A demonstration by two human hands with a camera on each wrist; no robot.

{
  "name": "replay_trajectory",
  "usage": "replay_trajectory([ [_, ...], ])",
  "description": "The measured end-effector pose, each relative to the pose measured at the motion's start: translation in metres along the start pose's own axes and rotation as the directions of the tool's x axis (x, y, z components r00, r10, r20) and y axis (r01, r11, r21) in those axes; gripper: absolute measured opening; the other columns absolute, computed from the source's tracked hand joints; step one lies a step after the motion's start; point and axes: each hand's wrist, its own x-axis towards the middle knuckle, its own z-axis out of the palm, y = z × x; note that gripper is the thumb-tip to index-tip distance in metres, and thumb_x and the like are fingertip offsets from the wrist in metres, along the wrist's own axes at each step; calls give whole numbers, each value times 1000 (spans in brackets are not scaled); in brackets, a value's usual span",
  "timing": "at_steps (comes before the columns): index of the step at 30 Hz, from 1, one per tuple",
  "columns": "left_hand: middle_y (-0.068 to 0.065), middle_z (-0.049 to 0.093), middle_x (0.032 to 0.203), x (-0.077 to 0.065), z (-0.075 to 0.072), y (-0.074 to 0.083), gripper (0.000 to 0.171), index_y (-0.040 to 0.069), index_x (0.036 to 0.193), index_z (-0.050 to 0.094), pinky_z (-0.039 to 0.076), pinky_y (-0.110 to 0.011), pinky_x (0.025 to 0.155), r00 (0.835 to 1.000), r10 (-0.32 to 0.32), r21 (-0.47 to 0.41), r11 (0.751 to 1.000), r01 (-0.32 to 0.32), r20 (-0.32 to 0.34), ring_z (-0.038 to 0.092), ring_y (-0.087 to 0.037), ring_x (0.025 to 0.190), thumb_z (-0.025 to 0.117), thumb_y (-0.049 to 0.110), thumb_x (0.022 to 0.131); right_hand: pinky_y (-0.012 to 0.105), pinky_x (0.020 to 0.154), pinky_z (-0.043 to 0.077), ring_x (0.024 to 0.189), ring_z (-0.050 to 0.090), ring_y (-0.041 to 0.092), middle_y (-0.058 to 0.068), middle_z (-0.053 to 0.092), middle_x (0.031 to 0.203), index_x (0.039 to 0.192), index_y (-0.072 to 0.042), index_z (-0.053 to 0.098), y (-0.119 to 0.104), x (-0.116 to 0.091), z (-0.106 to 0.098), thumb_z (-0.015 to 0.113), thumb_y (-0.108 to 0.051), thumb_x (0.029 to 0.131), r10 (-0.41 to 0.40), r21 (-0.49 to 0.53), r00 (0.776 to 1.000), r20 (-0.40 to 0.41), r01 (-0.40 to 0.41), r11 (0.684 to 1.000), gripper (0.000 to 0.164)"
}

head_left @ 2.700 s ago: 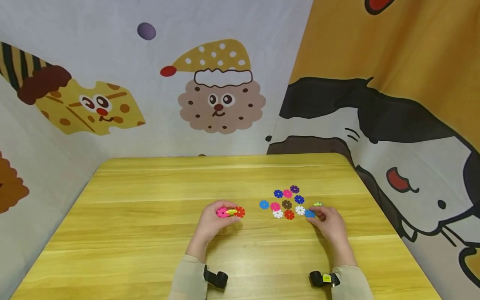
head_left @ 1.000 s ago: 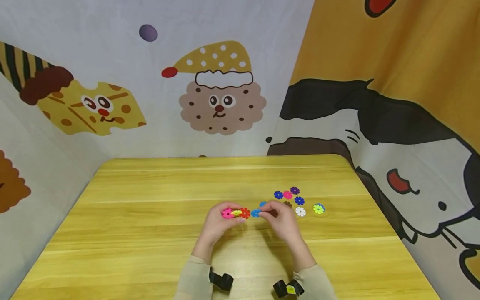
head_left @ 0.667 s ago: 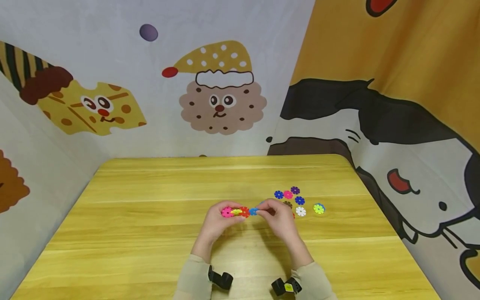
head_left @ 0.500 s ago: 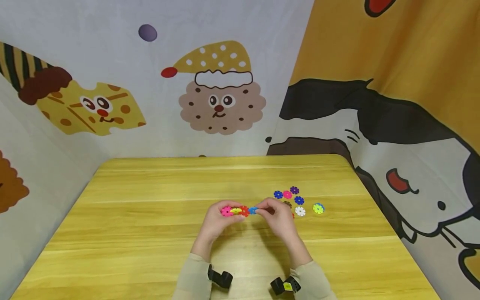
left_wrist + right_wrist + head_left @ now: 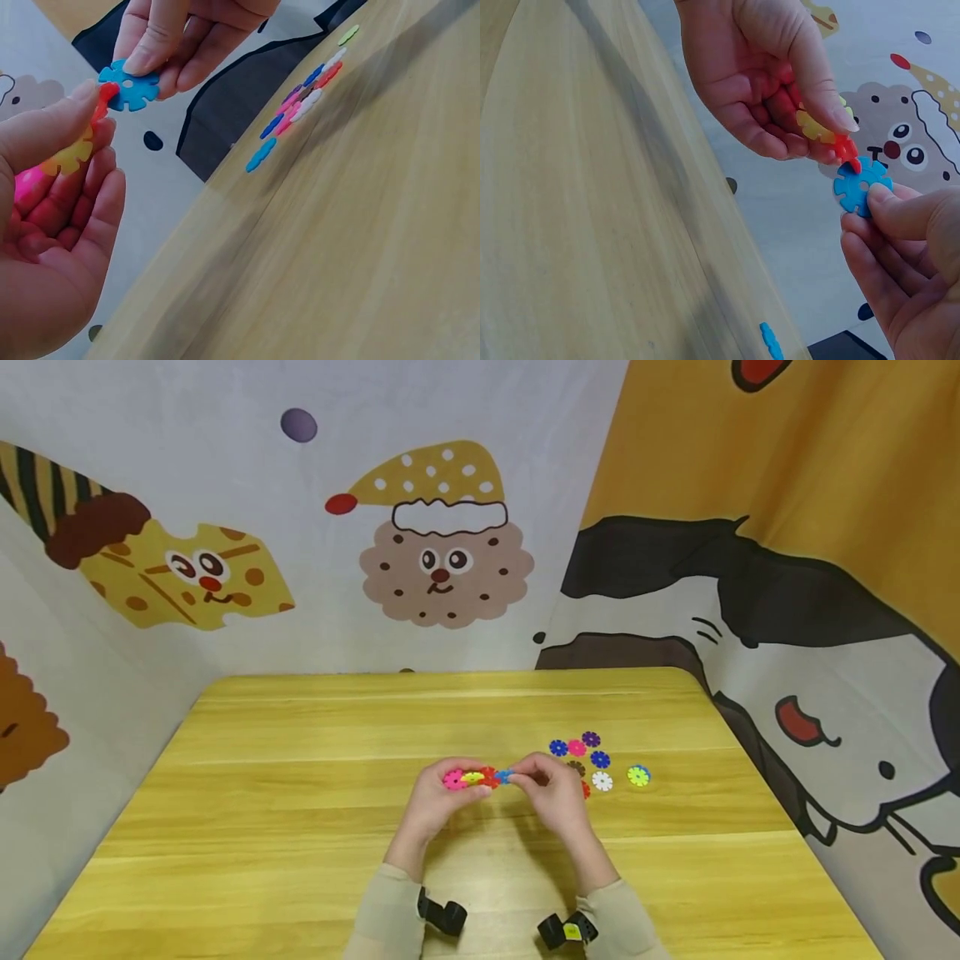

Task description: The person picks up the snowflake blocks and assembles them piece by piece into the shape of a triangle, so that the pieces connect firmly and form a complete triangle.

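Note:
Above the table, my left hand (image 5: 433, 802) holds a short chain of notched plastic snowflake discs: a pink disc (image 5: 30, 185), a yellow disc (image 5: 69, 157) and a red disc (image 5: 103, 101). Thumb and fingers grip it near the red end. My right hand (image 5: 561, 797) pinches a light blue disc (image 5: 850, 189) between thumb and fingers. In both wrist views the blue disc's edge meets the red disc's edge, the two set at an angle to each other. Part of the pink disc is hidden by the left fingers.
Loose discs lie behind and right of the right hand: dark blue (image 5: 558, 748), pink (image 5: 577, 747), purple (image 5: 591, 739), white (image 5: 602, 782), and a yellow-green disc (image 5: 639, 776) over a blue one. The right hand partly covers others. A patterned curtain (image 5: 315, 643) stands behind the wooden table (image 5: 300, 827).
My right hand has taken the light blue disc from the right side of the pile and carried it left to the red disc. Both hands have since risen slightly, blue overlapping red more.

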Motion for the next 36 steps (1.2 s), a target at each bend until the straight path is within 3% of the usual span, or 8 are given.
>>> replay_trajectory([
  [5,-15,66,111,3,1,-5,57,-2,132,58,56,-28,79,1000,-2,-82,997,2,2,65,-21,93,81,1,80,27,68,56,76,64,18,3,69,83,87,-5,70,0,1,0,77,-3,85,50,64,999,-9,-49,997,7],
  [7,-15,66,110,4,3,-7,59,-4,134,55,56,-29,81,1000,-9,-116,993,10,3,64,-21,94,80,1,81,27,69,57,77,65,19,4,69,84,88,-5,70,0,1,2,77,-3,85,73,83,997,-13,-72,994,8],
  [13,-12,70,109,5,14,-10,44,-8,122,62,54,-31,87,999,-45,-216,975,40,-20,65,-19,97,79,3,82,26,71,57,78,65,18,5,67,86,88,-2,69,2,1,8,77,-2,84,118,110,993,-3,-117,987,9],
  [21,-7,71,97,5,22,-9,27,-7,108,66,54,-42,89,991,-118,-386,919,83,-68,67,-18,87,76,1,84,28,74,56,81,65,19,3,68,87,89,-5,70,8,-1,6,77,-5,85,105,130,994,27,-108,986,8],
  [30,-7,71,98,4,14,-10,30,-6,110,65,56,-30,81,983,-163,-357,926,123,-82,67,-16,84,76,2,84,28,82,54,91,66,20,7,72,101,101,-5,74,37,-3,-30,78,-9,85,170,-9,979,114,-170,985,16],
  [36,-8,71,99,3,10,-9,36,-10,116,62,56,-28,81,983,-165,-335,933,128,-82,67,-15,86,76,3,85,34,84,52,96,64,24,11,70,108,111,-2,71,53,-5,-65,75,-10,89,276,-117,959,71,-267,957,24],
])
